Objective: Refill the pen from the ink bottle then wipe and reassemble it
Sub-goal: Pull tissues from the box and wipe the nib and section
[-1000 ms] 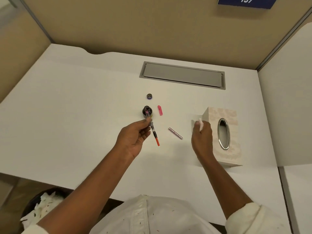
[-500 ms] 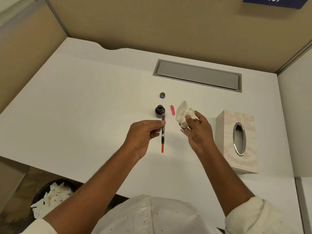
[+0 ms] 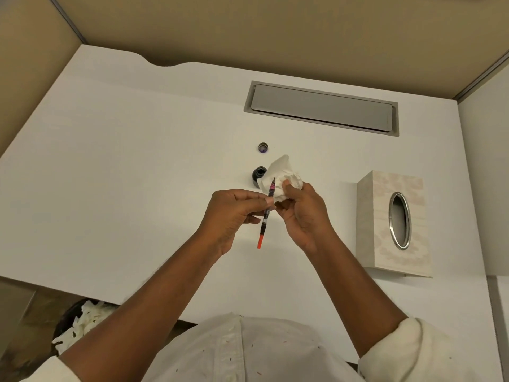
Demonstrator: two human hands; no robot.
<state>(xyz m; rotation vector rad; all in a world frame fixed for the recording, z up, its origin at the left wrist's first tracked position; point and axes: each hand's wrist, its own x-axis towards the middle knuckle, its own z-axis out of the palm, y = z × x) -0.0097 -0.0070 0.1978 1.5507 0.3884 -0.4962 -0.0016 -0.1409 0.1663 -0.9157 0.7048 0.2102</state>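
Note:
My left hand (image 3: pixel 234 210) pinches the bare pen section with its converter (image 3: pixel 265 219) near the middle, nib end up and the orange knob hanging down. My right hand (image 3: pixel 303 213) holds a crumpled white tissue (image 3: pixel 281 177) right against the nib end of the pen. Behind the tissue stands the open dark ink bottle (image 3: pixel 258 175) on the white desk (image 3: pixel 137 175), partly hidden by the tissue. The bottle's cap (image 3: pixel 263 147) lies farther back. The pink pen cap and the pen barrel are hidden by my hands and the tissue.
A beige tissue box (image 3: pixel 394 224) with an oval metal opening stands to the right. A grey cable hatch (image 3: pixel 322 108) is set in the desk at the back. A bin with used tissues (image 3: pixel 80 323) sits below the desk's front left edge.
My right hand took a tissue from the box and brought it left to the pen. My left hand lifted the pen away from the ink bottle and turned it upright.

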